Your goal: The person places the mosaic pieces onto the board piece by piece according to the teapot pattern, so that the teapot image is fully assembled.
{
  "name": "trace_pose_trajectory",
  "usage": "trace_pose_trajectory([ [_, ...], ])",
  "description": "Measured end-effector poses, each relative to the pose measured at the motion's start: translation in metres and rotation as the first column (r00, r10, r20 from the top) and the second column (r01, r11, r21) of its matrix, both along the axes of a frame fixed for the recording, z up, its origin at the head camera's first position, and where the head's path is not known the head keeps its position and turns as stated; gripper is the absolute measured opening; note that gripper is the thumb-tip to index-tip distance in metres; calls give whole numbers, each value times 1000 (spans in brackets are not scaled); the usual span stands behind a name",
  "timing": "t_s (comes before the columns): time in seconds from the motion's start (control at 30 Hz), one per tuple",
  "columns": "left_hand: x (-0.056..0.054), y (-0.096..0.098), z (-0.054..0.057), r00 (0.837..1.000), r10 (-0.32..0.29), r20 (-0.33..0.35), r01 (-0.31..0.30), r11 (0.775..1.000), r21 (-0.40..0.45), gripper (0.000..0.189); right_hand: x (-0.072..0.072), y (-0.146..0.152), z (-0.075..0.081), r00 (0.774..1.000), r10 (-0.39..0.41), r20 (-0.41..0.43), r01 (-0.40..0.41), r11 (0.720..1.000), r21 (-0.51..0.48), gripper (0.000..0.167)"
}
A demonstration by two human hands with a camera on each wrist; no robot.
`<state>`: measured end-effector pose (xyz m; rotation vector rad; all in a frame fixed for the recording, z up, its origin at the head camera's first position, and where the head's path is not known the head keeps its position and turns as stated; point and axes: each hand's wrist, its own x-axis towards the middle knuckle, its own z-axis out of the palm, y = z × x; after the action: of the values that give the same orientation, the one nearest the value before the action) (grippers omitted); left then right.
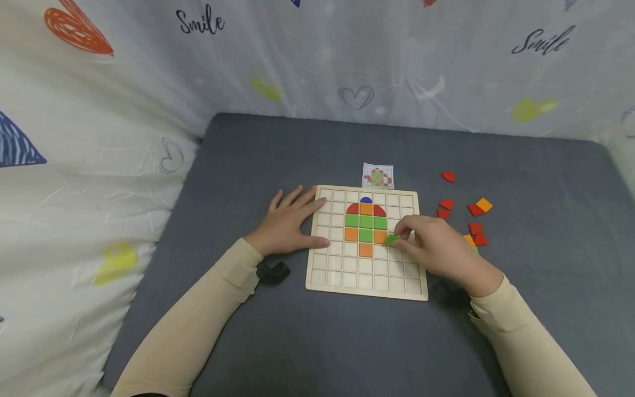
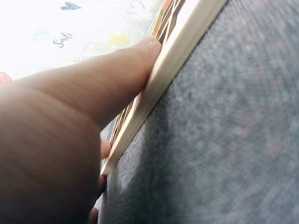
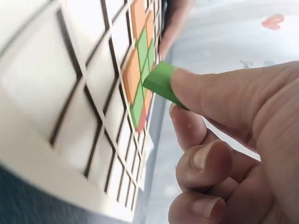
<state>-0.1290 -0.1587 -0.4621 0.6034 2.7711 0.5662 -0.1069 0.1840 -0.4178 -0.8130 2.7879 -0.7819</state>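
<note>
A wooden grid board (image 1: 349, 280) carries coloured tiles: a blue piece (image 1: 366, 200) at the top, red rounded pieces (image 1: 353, 209) with an orange square between, then green (image 1: 366, 221) and orange squares (image 1: 366, 250) below. My right hand (image 1: 444, 248) pinches a green tile (image 3: 161, 79) between thumb and index finger. That tile is tilted over the board, close beside the right-hand orange square (image 1: 380, 237). My left hand (image 1: 288, 223) rests spread at the board's left edge, its thumb (image 2: 126, 65) lying over the rim.
A small printed pattern card (image 1: 378, 176) lies behind the board. To the right are scattered loose red pieces (image 1: 448, 176), an orange tile (image 1: 484, 204), and more tiles partly hidden by my right hand. Printed curtain (image 1: 317, 60) stands along the back and left of the grey table (image 1: 278, 149).
</note>
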Motion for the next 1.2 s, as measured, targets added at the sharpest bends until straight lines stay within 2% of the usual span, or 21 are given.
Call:
trace_pose_trajectory([
  [0.23, -1, 1, 0, 1000, -2, 2, 2, 1000, 2, 102, 2, -8, -12, 997, 72, 26, -70, 996, -54, 11],
  [0.57, -1, 1, 0, 1000, -3, -1, 3, 1000, 3, 103, 1, -12, -22, 990, 135, -31, -137, 988, -76, 10],
  [0.83, 0, 0, 1, 1000, -5, -5, 6, 1000, 6, 103, 3, -14, -25, 987, 136, -83, -143, 986, -91, 9],
  [1.2, -1, 0, -1, 1000, -7, -7, 7, 1000, -1, 103, 2, -13, -26, 993, 113, -33, -115, 990, -86, 13],
])
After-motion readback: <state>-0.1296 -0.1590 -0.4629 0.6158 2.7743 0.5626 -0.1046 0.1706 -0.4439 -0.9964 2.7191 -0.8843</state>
